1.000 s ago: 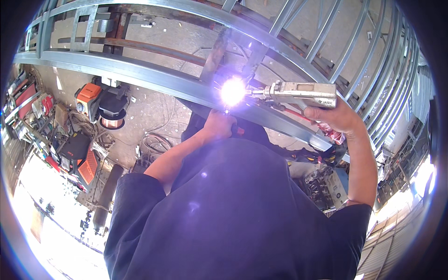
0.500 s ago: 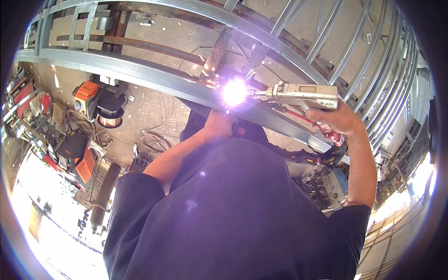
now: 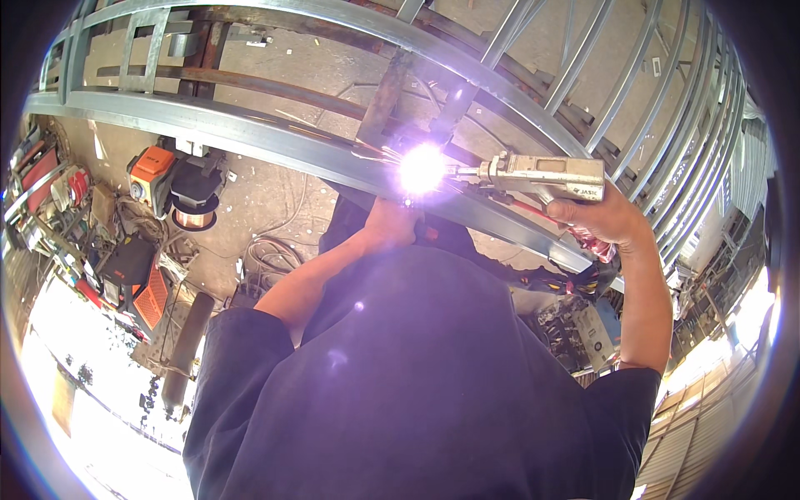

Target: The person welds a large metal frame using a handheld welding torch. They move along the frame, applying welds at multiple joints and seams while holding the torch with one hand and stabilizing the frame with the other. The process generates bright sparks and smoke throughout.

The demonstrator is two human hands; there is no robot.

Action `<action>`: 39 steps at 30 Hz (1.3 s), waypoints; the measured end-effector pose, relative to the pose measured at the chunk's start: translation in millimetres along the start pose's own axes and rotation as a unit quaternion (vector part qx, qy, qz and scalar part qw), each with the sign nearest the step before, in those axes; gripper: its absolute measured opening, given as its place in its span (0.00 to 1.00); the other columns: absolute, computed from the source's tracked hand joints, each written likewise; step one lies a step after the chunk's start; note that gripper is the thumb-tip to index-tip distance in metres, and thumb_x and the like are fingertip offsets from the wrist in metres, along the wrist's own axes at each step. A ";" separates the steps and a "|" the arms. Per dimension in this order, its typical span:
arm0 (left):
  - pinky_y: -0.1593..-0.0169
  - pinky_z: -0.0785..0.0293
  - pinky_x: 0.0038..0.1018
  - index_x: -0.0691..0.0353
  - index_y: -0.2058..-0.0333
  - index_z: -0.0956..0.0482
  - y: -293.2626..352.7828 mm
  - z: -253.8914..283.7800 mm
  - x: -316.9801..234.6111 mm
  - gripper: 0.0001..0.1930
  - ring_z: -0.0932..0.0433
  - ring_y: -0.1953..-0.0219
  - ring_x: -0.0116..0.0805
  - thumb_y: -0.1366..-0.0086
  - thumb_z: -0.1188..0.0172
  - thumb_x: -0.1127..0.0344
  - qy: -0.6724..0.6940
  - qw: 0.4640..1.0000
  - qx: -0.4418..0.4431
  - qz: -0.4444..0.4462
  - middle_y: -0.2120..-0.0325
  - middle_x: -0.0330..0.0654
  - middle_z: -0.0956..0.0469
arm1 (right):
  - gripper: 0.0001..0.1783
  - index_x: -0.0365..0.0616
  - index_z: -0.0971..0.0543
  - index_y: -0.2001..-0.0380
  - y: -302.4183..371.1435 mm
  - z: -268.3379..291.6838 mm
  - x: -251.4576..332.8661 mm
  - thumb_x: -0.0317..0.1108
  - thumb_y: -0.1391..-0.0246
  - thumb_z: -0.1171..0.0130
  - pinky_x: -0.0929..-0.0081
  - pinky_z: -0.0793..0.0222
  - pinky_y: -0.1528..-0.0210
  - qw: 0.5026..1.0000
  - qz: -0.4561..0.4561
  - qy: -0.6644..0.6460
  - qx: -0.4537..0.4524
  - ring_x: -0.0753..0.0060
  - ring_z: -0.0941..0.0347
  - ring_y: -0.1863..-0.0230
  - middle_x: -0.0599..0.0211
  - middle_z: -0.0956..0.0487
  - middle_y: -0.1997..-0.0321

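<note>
The boxy beige metal torch (image 3: 546, 173) my right hand (image 3: 612, 218) grips points left at white glare (image 3: 422, 169) beside my left hand (image 3: 390, 223), whose hold is unclear.

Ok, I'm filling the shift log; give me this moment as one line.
right hand: holds torch | bright glare: between torch and left hand | left hand: near metal beam, grip unclear
</note>
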State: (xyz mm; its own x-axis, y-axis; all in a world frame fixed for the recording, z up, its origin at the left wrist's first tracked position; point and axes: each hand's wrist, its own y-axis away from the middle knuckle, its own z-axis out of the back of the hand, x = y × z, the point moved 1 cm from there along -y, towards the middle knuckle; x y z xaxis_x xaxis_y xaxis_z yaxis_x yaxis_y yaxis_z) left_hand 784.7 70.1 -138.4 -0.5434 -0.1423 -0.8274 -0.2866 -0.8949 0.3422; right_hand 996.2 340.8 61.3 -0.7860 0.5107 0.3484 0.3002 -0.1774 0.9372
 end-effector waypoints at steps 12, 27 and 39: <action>0.41 0.34 0.42 0.47 0.63 0.11 17.7 -12.1 7.3 0.13 0.22 0.48 0.44 0.49 0.35 0.57 -0.085 0.981 0.128 0.119 0.58 0.42 0.16 | 0.39 0.36 0.24 0.42 54.2 47.1 -66.3 0.48 0.52 0.22 0.71 0.20 0.60 0.968 0.181 -0.098 -0.140 0.68 0.18 0.62 0.56 0.16 0.54; 0.42 0.36 0.41 0.50 0.63 0.13 36.8 -95.6 -79.5 0.14 0.22 0.52 0.41 0.50 0.37 0.63 -0.132 0.975 -0.010 0.177 0.66 0.38 0.17 | 0.36 0.35 0.28 0.41 164.8 77.2 -155.1 0.52 0.41 0.33 0.75 0.27 0.65 0.854 0.426 -0.055 -0.292 0.73 0.23 0.67 0.58 0.20 0.55; 0.48 0.31 0.43 0.46 0.60 0.12 7.9 -236.6 -206.7 0.17 0.18 0.53 0.44 0.51 0.34 0.56 -0.089 0.993 0.067 0.041 0.65 0.41 0.15 | 0.26 0.35 0.26 0.42 320.4 126.5 -324.2 0.45 0.33 0.39 0.74 0.28 0.60 0.786 0.437 -0.016 -0.437 0.72 0.26 0.64 0.58 0.20 0.52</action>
State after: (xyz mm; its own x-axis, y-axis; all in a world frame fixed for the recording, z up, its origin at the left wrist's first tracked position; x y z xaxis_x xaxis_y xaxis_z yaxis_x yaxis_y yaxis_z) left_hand 1081.5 -7.7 -70.1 -0.6968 -0.1254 -0.7062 -0.3310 -0.8173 0.4717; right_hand 1415.5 224.9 246.8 -0.4687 -0.1090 0.8766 0.2205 -0.9754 -0.0034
